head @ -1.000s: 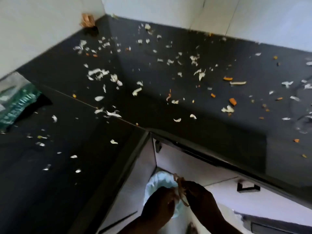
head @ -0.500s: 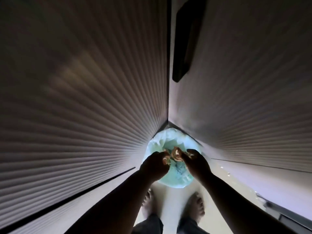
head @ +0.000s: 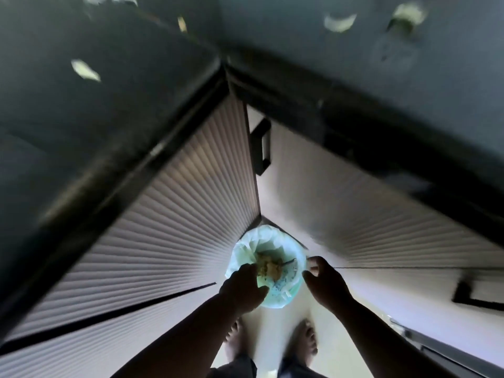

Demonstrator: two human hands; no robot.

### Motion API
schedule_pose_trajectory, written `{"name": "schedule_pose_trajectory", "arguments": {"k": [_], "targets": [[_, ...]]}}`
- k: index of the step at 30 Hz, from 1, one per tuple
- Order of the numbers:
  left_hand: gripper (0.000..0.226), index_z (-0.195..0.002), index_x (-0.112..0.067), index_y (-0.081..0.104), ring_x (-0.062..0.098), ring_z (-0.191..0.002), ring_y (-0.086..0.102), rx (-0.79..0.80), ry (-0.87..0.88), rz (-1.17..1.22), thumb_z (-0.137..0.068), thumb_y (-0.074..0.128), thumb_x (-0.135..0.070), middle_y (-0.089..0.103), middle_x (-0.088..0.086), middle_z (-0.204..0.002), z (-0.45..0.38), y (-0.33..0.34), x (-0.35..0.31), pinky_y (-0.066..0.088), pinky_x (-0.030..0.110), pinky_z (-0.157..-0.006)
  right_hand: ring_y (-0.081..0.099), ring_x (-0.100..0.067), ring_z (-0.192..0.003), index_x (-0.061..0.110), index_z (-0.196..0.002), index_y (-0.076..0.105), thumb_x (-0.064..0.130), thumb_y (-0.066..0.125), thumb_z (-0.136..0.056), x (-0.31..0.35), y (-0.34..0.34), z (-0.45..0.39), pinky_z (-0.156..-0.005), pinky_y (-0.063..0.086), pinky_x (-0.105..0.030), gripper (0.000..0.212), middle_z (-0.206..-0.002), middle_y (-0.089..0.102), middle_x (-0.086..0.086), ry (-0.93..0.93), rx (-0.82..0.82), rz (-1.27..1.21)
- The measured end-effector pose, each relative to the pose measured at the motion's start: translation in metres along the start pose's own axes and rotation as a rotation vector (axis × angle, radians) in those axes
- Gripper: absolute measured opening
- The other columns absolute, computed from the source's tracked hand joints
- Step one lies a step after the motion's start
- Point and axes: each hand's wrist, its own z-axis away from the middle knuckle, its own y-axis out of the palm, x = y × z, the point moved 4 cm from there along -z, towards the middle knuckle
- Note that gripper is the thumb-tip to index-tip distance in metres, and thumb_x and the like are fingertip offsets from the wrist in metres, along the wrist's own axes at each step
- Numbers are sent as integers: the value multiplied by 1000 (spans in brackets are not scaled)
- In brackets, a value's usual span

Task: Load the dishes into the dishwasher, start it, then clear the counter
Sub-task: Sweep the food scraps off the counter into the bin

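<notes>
Down over the lined bin (head: 266, 268), both hands hover: left hand (head: 243, 289) loosely spread above the scraps (head: 268, 267), its grip empty; right hand (head: 324, 281) by the rim, fingers relaxed, holding nothing. Peelings (head: 85, 70) litter the blurred tabletop (head: 109, 91) far beyond both.

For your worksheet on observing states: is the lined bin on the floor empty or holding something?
Holding something: a yellowish-brown heap of scraps lies inside the lined bin.
</notes>
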Motion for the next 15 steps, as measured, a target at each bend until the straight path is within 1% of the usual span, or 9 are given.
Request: {"name": "schedule_pose_trajectory", "arguments": {"k": [4,6,7,8,10,11,12,14,15], "targets": [[67,-149,-17,24,28,-135,36,-38,82,-168,-92,49,-44,27,6,-153,76,-42,-33,32,38,-108,51,-19,-124,24,-140,37,34,50,-93,33,-35,68,-101,40,-29,51,-138,53,0,-121,9,232],[64,-137,-15,50,35,-120,53,-212,214,-369,-81,57,-47,41,13,-147,113,-70,-52,47,44,-94,46,-22,-129,22,-146,28,37,48,-93,61,-55,102,-104,37,-30,59,-141,48,-2,-245,14,431],[62,-120,-19,65,32,-103,64,-258,255,-464,-69,61,-53,53,14,-134,130,-85,-62,54,42,-79,43,-23,-130,20,-148,25,38,47,-93,78,-64,119,-106,36,-32,62,-142,45,-4,-316,9,537],[60,-102,-24,74,26,-88,70,-321,298,-529,-57,61,-60,68,9,-114,144,-98,-71,56,35,-67,41,-25,-131,18,-149,25,39,46,-92,96,-73,137,-106,36,-34,64,-142,44,-5,-378,9,621],[55,-80,-28,75,14,-72,69,-445,426,-603,-42,61,-65,72,-4,-85,181,-132,-97,53,23,-58,44,-27,-127,14,-143,35,49,33,-84,136,-91,170,-101,40,-34,69,-135,48,-7,-498,-25,713],[50,-75,-27,73,14,-73,67,-488,462,-635,-40,67,-62,70,-5,-83,208,-153,-112,50,22,-58,48,-28,-121,13,-136,43,52,24,-76,157,-100,188,-95,43,-33,74,-129,52,-8,-551,-61,724],[42,-78,-24,71,18,-80,64,-523,480,-657,-50,70,-55,68,-1,-88,234,-178,-121,48,25,-65,52,-29,-116,12,-128,49,50,24,-75,178,-111,204,-90,44,-33,69,-123,55,-8,-595,-106,721],[30,-98,-14,63,26,-101,55,-692,449,-650,-78,58,-36,59,7,-107,267,-219,-127,42,34,-81,56,-29,-110,13,-120,52,34,42,-86,217,-134,233,-87,45,-34,42,-119,58,-9,-653,-188,712],[30,-104,-13,59,27,-106,52,-739,427,-617,-84,51,-33,56,7,-112,285,-239,-124,40,36,-86,57,-29,-109,14,-121,52,28,47,-87,238,-145,248,-87,46,-35,37,-119,59,-9,-694,-219,685]]}}
